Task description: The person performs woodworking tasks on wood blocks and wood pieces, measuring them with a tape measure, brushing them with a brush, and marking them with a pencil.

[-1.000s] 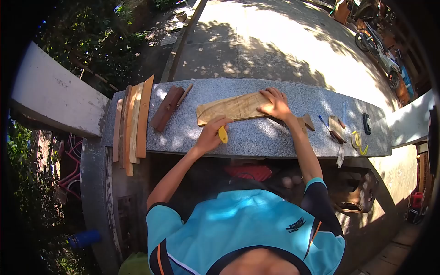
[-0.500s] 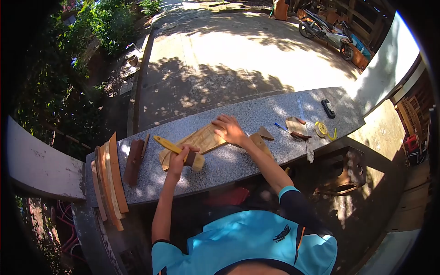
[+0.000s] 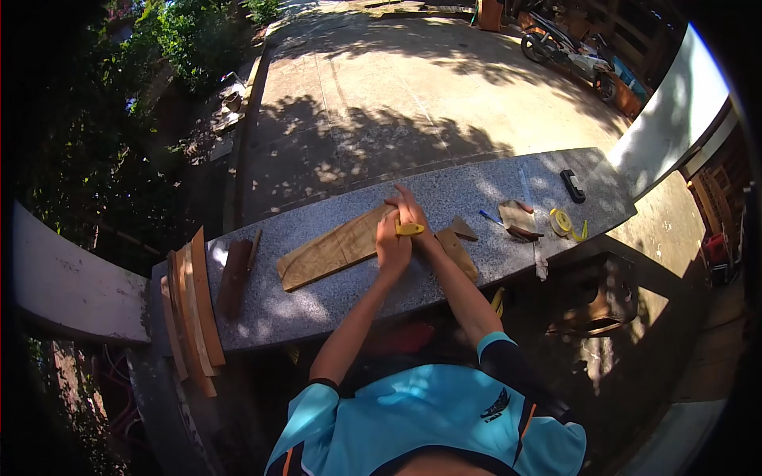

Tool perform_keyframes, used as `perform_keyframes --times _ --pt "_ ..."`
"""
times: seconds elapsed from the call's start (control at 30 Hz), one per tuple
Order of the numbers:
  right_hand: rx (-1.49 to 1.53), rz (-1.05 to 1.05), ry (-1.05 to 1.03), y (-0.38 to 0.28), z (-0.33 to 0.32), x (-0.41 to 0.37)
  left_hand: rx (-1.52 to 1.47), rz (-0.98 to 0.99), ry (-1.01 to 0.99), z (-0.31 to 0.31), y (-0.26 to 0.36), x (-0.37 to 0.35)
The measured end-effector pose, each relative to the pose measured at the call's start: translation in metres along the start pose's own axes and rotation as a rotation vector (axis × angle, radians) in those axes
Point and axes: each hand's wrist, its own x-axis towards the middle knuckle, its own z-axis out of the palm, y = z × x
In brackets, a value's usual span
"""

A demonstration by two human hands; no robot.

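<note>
My left hand is closed round a paintbrush, whose yellow handle sticks out to the right; its bristles are hidden behind the hands. Under both hands is the right end of a long wooden board, lying flat on the speckled stone counter. My right hand holds the board at that end, partly covered by my left hand, with a finger reaching past the far edge. Close to my right forearm lie a short wooden block and a small triangular wood piece.
At the left lie curved wooden strips, a dark brown block and a thin stick. To the right are a blue pen, a sandpaper-like sheet, yellow tape and a black tool. A crate stands below.
My left hand has carried the paintbrush right, from the board's middle to its right end beside my right hand. The brush has turned so its handle now points right. The board has barely moved.
</note>
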Motion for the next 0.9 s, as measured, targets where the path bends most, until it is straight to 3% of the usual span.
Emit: perform_keyframes --times 0.03,0.07,0.13,0.17,0.2,0.23,0.3,0.33,0.37,0.4,0.5,0.6,0.63,0.67,0.73,0.8,0.87,0.9 --pt "0.172 0.047 0.039 -0.004 -0.004 0.0 -0.256 -0.201 -0.038 0.007 0.017 0.003" --pt "0.356 0.117 0.09 0.005 -0.004 0.004 -0.411 -0.233 -0.031 0.008 0.014 0.011" --pt "0.34 0.142 0.127 0.012 -0.005 0.004 -0.735 -0.303 -0.014 0.014 -0.004 0.02" --pt "0.331 0.156 0.141 0.014 -0.005 0.003 -0.337 -0.187 -0.017 0.0 -0.019 0.015" --pt "0.189 0.092 0.161 0.014 0.0 0.002 -0.08 -0.223 -0.061 -0.033 -0.002 0.011" --pt "0.008 0.056 0.154 0.012 0.001 0.0 -0.025 -0.199 -0.013 -0.059 -0.01 0.004" --pt "-0.063 0.05 0.179 0.008 0.003 0.0 0.123 -0.267 0.162 -0.124 -0.017 -0.007" --pt "-0.1 0.001 0.188 0.011 0.002 0.002 0.242 -0.197 0.315 -0.157 -0.042 -0.011" --pt "-0.136 -0.043 0.2 0.017 0.002 0.001 0.264 -0.326 0.331 -0.196 -0.043 -0.014" --pt "-0.17 -0.089 0.216 0.021 0.002 0.001 0.211 -0.313 0.437 -0.225 -0.056 -0.018" --pt "-0.114 0.016 0.227 0.009 0.005 0.001 0.557 -0.029 0.355 -0.247 -0.042 -0.015" --pt "-0.098 -0.033 0.248 0.01 0.005 -0.001 0.448 -0.06 0.25 -0.174 -0.054 -0.009" --pt "-0.048 -0.023 0.238 0.014 0.004 0.0 0.853 0.103 0.163 -0.144 -0.044 -0.014" --pt "0.002 -0.01 0.228 0.02 0.004 0.001 0.693 0.171 0.13 -0.121 -0.039 -0.008" --pt "0.14 0.051 0.194 0.021 0.001 0.002 0.02 -0.029 0.12 -0.07 -0.019 0.007" --pt "0.316 0.156 0.148 0.012 -0.002 0.0 -0.27 -0.133 0.033 -0.026 -0.006 0.017" --pt "0.241 0.1 0.16 0.022 -0.005 -0.001 -0.393 -0.209 -0.046 0.009 0.002 0.027" --pt "0.204 0.066 0.17 0.025 -0.007 0.002 -0.649 -0.363 0.042 0.022 0.001 0.036"
